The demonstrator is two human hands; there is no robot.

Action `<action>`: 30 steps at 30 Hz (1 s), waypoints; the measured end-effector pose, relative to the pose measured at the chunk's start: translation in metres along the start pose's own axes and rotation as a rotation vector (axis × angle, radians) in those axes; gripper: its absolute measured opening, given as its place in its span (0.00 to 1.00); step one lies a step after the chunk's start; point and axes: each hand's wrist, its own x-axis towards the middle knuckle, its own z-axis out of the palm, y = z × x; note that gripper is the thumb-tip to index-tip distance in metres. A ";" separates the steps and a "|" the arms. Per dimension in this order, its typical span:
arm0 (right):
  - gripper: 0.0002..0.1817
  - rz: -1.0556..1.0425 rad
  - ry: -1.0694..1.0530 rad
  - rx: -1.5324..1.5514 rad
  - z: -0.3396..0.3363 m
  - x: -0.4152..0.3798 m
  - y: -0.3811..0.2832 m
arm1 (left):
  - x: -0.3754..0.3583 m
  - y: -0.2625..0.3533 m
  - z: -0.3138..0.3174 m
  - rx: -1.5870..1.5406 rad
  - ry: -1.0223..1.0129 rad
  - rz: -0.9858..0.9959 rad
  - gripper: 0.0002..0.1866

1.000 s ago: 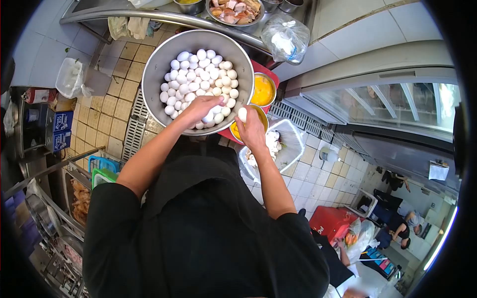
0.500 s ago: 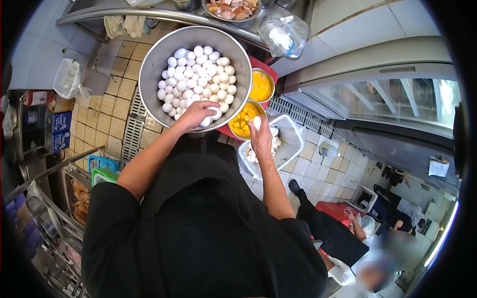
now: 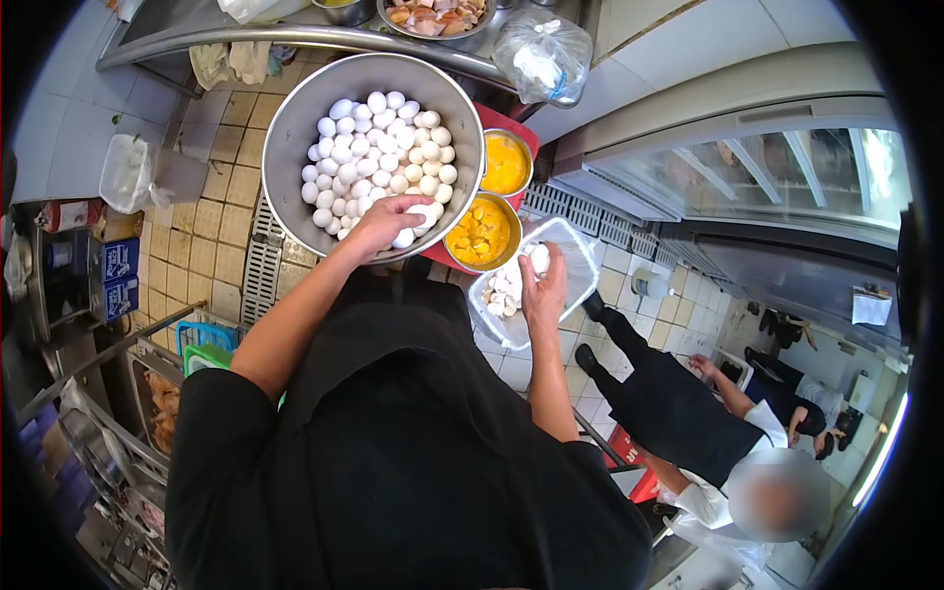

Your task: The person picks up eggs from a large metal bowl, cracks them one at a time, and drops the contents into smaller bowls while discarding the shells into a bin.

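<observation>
A large steel pot (image 3: 278, 147) holds many white eggs (image 3: 379, 147). My left hand (image 3: 388, 224) reaches over its near rim, fingers curled round an egg (image 3: 403, 238) with other eggs close by. Over a clear plastic bin (image 3: 588, 280), my right hand (image 3: 546, 295) is closed on a white eggshell (image 3: 539, 258), partly hidden by the fingers. Broken shells (image 3: 503, 292) lie in the bin. Between pot and bin, a steel bowl (image 3: 518, 226) contains raw eggs with yellow yolks (image 3: 480, 234). Behind it stands a second bowl (image 3: 532, 157) of yellow egg (image 3: 504, 163).
Both bowls rest on a red surface (image 3: 489, 118). A steel counter (image 3: 295, 37) with a bowl of cut meat (image 3: 438, 18) and a plastic bag (image 3: 541, 59) runs along the back. A glass-door fridge (image 3: 787, 177) is at right. A co-worker (image 3: 678, 403) stands at lower right.
My right hand has moved from beside the yolk bowl rightward and down over the shell bin. My left hand stays at the pot's near rim. The co-worker has shifted position.
</observation>
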 end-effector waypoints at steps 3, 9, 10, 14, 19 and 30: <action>0.36 -0.049 -0.041 -0.189 0.006 -0.007 0.029 | 0.006 0.004 0.005 0.154 -0.016 0.065 0.20; 0.37 -0.072 -0.394 0.462 0.017 0.024 -0.074 | 0.010 0.027 0.037 0.331 -0.168 0.179 0.24; 0.36 -0.132 -0.441 0.413 0.023 0.028 -0.086 | 0.005 0.039 0.042 0.376 -0.215 0.171 0.23; 0.30 -0.137 -0.401 0.371 0.041 0.035 -0.086 | 0.007 0.045 0.034 0.396 -0.141 0.213 0.26; 0.25 -0.345 -0.284 -0.012 0.074 0.042 -0.075 | 0.006 0.033 -0.003 0.296 0.067 0.098 0.24; 0.25 0.071 -0.127 0.273 0.067 0.019 -0.014 | -0.010 -0.019 -0.040 -0.007 0.133 -0.035 0.16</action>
